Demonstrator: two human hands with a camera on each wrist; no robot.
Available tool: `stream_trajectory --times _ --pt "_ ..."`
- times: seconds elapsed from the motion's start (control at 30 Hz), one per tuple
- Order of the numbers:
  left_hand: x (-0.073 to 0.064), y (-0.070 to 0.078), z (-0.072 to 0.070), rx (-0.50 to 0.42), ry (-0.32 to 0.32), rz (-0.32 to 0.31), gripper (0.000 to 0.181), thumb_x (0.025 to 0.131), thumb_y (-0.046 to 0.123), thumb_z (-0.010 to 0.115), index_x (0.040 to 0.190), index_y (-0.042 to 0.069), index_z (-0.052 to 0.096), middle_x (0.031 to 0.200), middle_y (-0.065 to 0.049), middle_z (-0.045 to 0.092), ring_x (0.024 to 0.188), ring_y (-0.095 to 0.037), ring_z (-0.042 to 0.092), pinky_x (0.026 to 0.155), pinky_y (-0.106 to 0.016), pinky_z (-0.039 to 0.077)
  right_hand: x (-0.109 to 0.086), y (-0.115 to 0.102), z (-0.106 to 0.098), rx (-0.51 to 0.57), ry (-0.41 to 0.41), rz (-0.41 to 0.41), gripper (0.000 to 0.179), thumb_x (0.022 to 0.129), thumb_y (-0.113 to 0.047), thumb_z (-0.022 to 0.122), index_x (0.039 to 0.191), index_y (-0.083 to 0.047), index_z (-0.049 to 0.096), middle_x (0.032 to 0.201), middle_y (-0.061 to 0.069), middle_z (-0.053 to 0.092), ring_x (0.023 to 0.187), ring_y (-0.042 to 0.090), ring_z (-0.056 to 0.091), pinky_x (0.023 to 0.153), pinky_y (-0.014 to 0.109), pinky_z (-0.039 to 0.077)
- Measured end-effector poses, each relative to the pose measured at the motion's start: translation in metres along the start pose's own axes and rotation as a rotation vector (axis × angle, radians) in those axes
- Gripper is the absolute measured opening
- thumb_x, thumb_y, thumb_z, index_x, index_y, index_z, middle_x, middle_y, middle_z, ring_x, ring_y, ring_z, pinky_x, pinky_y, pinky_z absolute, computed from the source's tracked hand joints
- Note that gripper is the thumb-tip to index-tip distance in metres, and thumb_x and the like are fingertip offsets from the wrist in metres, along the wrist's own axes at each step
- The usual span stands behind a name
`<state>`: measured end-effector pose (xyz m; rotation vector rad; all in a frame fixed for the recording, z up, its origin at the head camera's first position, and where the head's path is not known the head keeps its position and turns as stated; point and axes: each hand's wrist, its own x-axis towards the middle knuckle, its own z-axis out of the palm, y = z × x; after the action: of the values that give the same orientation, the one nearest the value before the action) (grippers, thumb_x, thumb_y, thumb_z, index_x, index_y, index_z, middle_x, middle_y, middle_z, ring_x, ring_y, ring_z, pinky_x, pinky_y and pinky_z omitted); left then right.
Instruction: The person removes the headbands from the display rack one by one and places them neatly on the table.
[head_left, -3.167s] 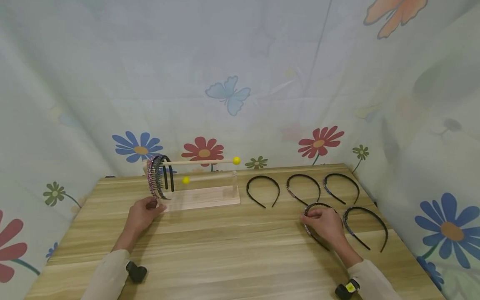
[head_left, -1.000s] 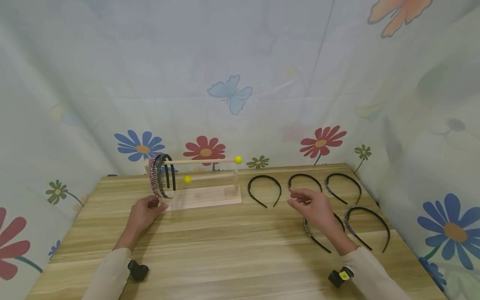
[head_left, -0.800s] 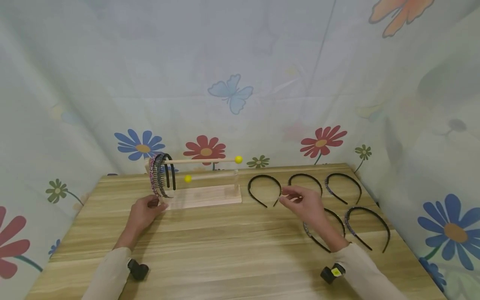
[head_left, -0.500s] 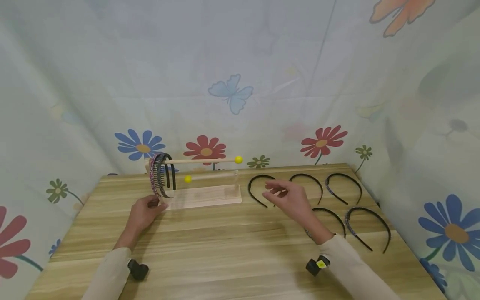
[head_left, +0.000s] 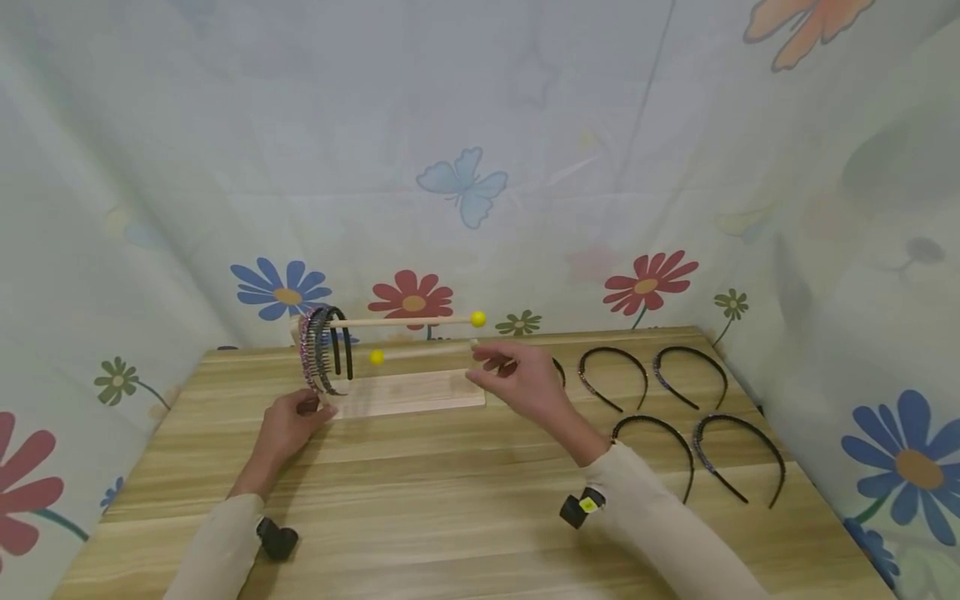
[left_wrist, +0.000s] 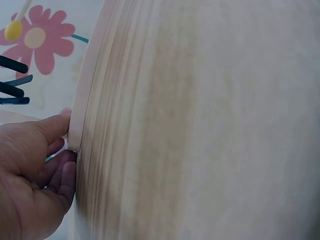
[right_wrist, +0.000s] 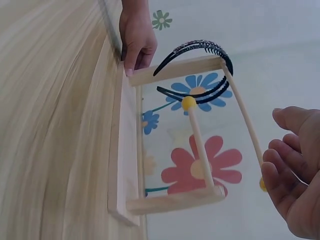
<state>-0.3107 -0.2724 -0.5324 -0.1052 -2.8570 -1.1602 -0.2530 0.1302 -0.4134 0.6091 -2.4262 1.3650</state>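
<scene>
A wooden headband rack (head_left: pixel 408 393) stands on the table, with an upper rod (head_left: pixel 405 322) and a lower rod, each tipped by a yellow ball (head_left: pixel 477 319). Headbands hang at the upper rod's left end, among them a pink-studded headband (head_left: pixel 305 354). My left hand (head_left: pixel 288 425) pinches the left end of the rack's base; the left wrist view has the thumb (left_wrist: pixel 57 122) on the base and fingers at its end. My right hand (head_left: pixel 528 383), empty with loosely bent fingers, is at the rack's right end. In the right wrist view its fingers overlap the upper rod's ball.
Several black headbands lie at the table's right, including a back headband (head_left: pixel 615 354), a far-right headband (head_left: pixel 690 354) and a front headband (head_left: pixel 738 429). Another headband (head_left: pixel 559 372) is mostly hidden behind my right hand. A flowered curtain hangs behind the table.
My right hand has left the front-row headband it was touching and moved left, empty, across the table to the rack. That headband stays on the table. My left hand keeps its place.
</scene>
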Motion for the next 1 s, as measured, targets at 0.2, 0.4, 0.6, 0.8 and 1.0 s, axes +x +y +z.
stream_trajectory --times 0.2,0.4,0.6,0.8,1.0 --pt "-0.001 -0.001 0.0 0.004 0.005 -0.005 0.056 0.098 0.032 0.071 0.133 -0.009 0.06 0.129 -0.032 0.063 0.115 -0.044 0.065 0.096 -0.056 0.054 0.016 -0.014 0.02 0.003 -0.018 -0.043 0.034 0.09 -0.024 0.081 0.121 -0.012 0.075 0.111 0.003 0.077 0.091 0.013 0.07 0.075 0.024 0.059" --pt "-0.001 0.0 -0.001 0.007 0.006 -0.001 0.056 0.098 0.031 0.071 0.134 -0.01 0.058 0.13 -0.032 0.063 0.116 -0.045 0.065 0.097 -0.056 0.053 0.03 -0.025 0.039 0.017 -0.025 -0.067 0.032 0.089 -0.024 0.082 0.117 -0.01 0.076 0.109 0.003 0.077 0.089 0.012 0.071 0.074 0.02 0.058" --pt "0.0 0.0 -0.002 0.006 0.004 -0.007 0.057 0.099 0.03 0.07 0.136 -0.01 0.057 0.131 -0.033 0.062 0.117 -0.046 0.064 0.098 -0.057 0.052 0.042 -0.034 0.06 0.051 -0.039 -0.082 0.034 0.089 -0.027 0.082 0.118 -0.01 0.076 0.111 0.001 0.077 0.087 0.008 0.072 0.075 0.019 0.058" --pt "0.001 -0.002 -0.002 0.008 0.006 -0.001 0.056 0.098 0.03 0.07 0.135 -0.01 0.057 0.13 -0.033 0.062 0.116 -0.045 0.064 0.098 -0.057 0.052 0.05 -0.042 0.082 0.096 -0.074 -0.049 0.034 0.093 -0.035 0.077 0.118 -0.013 0.076 0.106 -0.001 0.077 0.086 0.003 0.07 0.075 0.019 0.057" --pt "0.001 -0.002 -0.001 0.005 0.023 0.023 0.054 0.097 0.03 0.072 0.132 -0.009 0.06 0.129 -0.033 0.063 0.114 -0.045 0.066 0.097 -0.057 0.053 0.058 -0.049 0.102 0.134 -0.097 -0.039 0.033 0.096 -0.038 0.073 0.119 -0.014 0.075 0.103 -0.005 0.076 0.087 -0.001 0.067 0.078 0.017 0.056"
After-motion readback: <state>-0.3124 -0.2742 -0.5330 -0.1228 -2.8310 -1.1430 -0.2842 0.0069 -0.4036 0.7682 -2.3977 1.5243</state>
